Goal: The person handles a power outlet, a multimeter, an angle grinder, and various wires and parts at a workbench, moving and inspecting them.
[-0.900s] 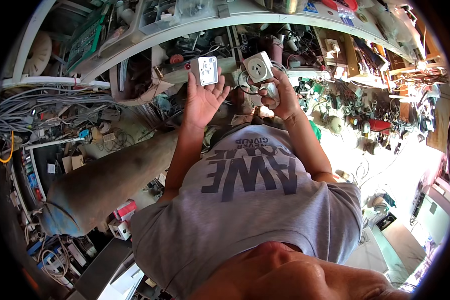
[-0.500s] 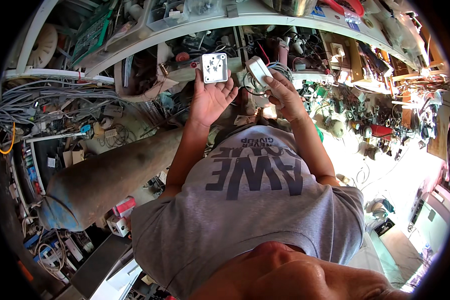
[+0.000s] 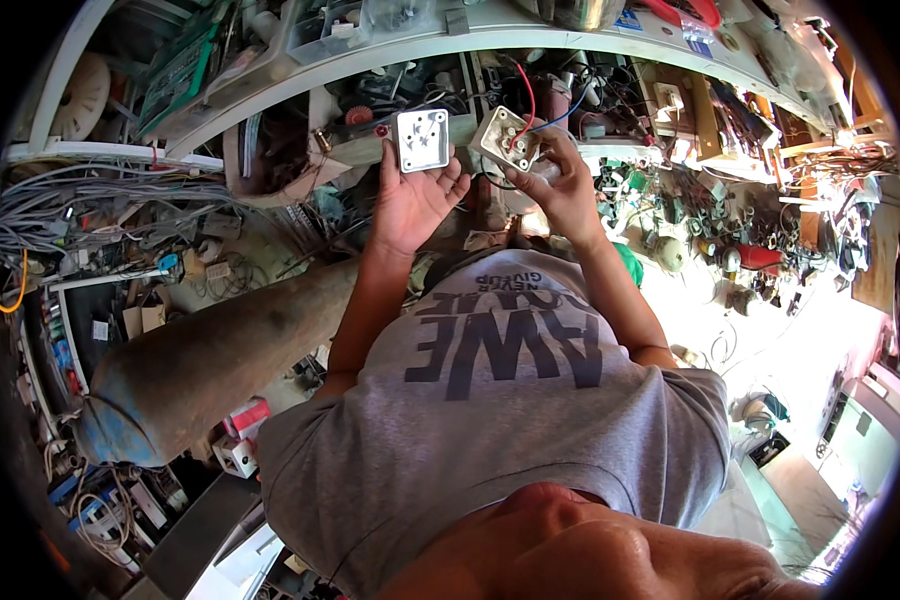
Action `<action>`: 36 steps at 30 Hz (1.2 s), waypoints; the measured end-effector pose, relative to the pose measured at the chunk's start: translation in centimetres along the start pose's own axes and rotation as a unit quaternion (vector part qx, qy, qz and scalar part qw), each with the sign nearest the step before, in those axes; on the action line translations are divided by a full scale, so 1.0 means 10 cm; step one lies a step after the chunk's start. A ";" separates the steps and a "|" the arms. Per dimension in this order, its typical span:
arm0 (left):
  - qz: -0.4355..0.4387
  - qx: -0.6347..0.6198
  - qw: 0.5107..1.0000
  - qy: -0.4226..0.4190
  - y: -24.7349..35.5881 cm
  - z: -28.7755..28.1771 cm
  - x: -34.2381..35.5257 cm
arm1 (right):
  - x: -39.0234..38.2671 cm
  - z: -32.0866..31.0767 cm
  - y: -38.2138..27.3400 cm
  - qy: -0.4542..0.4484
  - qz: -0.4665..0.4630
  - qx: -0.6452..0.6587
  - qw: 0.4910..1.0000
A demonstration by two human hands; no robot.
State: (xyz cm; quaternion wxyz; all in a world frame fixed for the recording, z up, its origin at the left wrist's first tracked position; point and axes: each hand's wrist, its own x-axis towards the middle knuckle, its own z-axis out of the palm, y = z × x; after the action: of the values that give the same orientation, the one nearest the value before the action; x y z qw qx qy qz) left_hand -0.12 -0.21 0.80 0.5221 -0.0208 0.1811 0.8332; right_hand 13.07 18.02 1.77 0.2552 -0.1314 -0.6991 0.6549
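Note:
A white square electrical box is held up in my left hand, its hollow side with screw holes and inner fittings facing up. My thumb lies along its left edge; the other fingers curl beneath it. Close on the right, my right hand grips a second off-white square box by its near right corner. Its hollow side now shows, and a red wire and a blue wire rise out of it. A dark cable hangs below this box. The two boxes are apart.
A cluttered bench shelf runs across the far side. Grey cables lie bundled at the left, above a large rusty cylinder. At the right are piled parts and a red tool-like object.
My right hand has turned its box over, so the hollow inside and the wires have come into view. The left box has shifted slightly to the left and tilted.

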 end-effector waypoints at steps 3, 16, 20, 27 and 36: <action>0.000 0.000 1.000 -0.012 0.00 -0.02 0.01 | -0.03 0.04 -0.13 0.018 0.003 -0.022 1.000; -0.004 -0.010 1.000 -0.010 -0.02 0.00 0.01 | -0.04 0.02 -0.04 0.043 -0.001 0.001 0.999; 0.006 0.009 1.000 0.002 -0.03 0.00 0.00 | -0.03 0.03 -0.10 0.021 -0.015 0.016 1.000; 0.007 -0.026 0.992 -0.121 0.02 0.00 -0.03 | -0.05 -0.03 0.01 0.017 -0.011 0.008 1.000; 0.203 0.508 0.806 0.226 0.39 -0.52 -0.13 | -0.07 -0.13 0.09 0.011 0.052 0.165 0.985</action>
State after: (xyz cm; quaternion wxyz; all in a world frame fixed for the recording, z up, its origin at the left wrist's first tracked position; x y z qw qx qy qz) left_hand -3.77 -4.57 -2.69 0.2210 0.0966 0.6915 0.6809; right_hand 14.21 18.84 0.78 0.2466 -0.1308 -0.5707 0.7723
